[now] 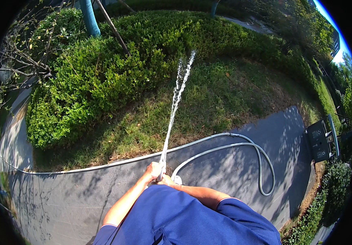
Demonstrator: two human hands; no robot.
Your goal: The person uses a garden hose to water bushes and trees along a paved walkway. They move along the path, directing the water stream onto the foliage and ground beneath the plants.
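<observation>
My left hand (153, 170) is closed around the end of a pale garden hose (219, 148), low in the middle of the view. Just below and to the right, my right hand (167, 180) grips the same hose near my body. A jet of water (172, 114) leaves the hose end, splits into two streams and reaches towards the clipped green hedge (102, 82). Grass (206, 101) lies under the jet. Part of the hose runs left along the edge of the lawn; another part makes a loop on the paving at the right.
Grey paving (62, 199) extends around me. Beyond the hedge stands a tree trunk with a blue-green covering (89, 18), with a slanting wooden pole (113, 27) beside it. A dark bin (318, 141) bearing writing is at the right, by low shrubs (335, 180).
</observation>
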